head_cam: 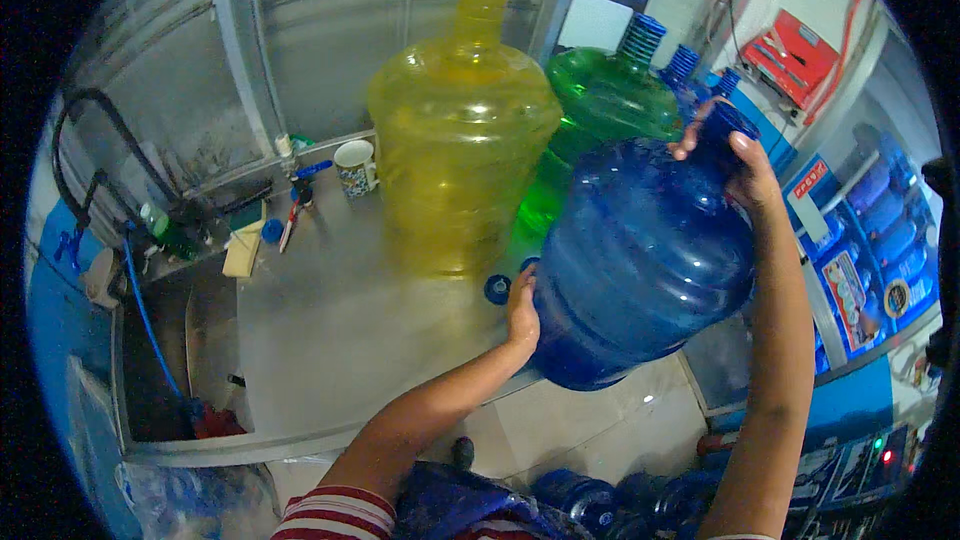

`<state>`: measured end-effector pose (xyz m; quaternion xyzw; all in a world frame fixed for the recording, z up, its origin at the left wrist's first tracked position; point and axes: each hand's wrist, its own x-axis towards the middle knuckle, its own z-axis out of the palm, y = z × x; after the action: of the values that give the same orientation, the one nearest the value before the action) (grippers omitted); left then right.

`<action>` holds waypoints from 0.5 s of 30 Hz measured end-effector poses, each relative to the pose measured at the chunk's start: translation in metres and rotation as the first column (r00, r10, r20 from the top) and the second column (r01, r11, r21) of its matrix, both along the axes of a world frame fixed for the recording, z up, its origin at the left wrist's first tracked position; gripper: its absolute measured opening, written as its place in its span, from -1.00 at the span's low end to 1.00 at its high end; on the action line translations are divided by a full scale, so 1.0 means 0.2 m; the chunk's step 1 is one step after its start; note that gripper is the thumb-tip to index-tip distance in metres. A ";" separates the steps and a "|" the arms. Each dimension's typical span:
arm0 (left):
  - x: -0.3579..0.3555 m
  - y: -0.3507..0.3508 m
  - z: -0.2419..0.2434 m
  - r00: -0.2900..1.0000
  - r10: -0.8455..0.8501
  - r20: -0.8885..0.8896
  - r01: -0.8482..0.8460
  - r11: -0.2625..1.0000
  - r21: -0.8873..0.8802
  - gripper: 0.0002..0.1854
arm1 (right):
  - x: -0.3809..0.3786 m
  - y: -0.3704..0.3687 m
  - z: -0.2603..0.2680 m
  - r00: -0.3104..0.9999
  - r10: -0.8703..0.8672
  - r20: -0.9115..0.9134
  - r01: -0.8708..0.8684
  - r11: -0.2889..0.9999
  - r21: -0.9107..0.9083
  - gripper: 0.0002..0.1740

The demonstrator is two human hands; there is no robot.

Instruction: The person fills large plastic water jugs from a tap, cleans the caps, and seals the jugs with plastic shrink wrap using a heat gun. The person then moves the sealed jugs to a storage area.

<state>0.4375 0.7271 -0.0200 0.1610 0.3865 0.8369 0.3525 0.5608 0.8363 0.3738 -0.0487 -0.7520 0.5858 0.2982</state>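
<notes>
A large blue plastic water jug (pixel 637 255) is tilted between my hands, its neck towards the upper right. My right hand (pixel 731 157) grips it around the neck. Against the jug's lower left side rests my left hand (pixel 525 307); its fingertips are partly hidden. Behind stands an upright yellow water jug (pixel 465 157) on the metal counter (pixel 322 345). A green jug (pixel 615 90) stands to its right, partly covered by the blue one. Beside my left hand lies a blue cap (pixel 497 289).
At the left is a sink (pixel 154 330) with a blue hose (pixel 146 315) and black faucet (pixel 97 97). A patterned mug (pixel 356 167), yellow sponge (pixel 244 249) and toothbrush (pixel 289 229) are on the counter. More blue jugs (pixel 577 499) are on the floor.
</notes>
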 end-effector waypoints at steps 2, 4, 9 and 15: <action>-0.02 -0.04 0.09 0.913 -0.040 -0.407 -0.036 0.984 -0.177 -0.60 | 0.04 0.06 -0.01 1.000 -0.020 -0.013 0.020 1.000 -0.001 -0.34; -0.17 -0.15 0.16 0.579 -0.281 -0.766 -0.090 0.911 -0.402 -0.61 | 0.07 0.07 -0.01 0.998 -0.070 0.001 0.070 0.997 0.037 -0.34; -0.45 -0.40 -0.02 -0.158 -0.483 -0.861 -0.449 0.812 -0.373 -0.64 | 0.03 0.01 -0.02 0.972 -0.227 0.063 0.222 0.972 0.083 -0.28; -0.95 -0.85 -0.29 0.455 -0.430 -0.779 -0.491 0.609 -0.623 -0.58 | 0.11 -0.19 -0.08 0.299 -0.776 -0.555 0.925 0.092 0.369 -0.43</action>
<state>0.2467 0.5563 -0.0789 0.3903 0.8387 0.3635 0.1096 0.5835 0.7973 0.3579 -0.3079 -0.6875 0.0044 0.6577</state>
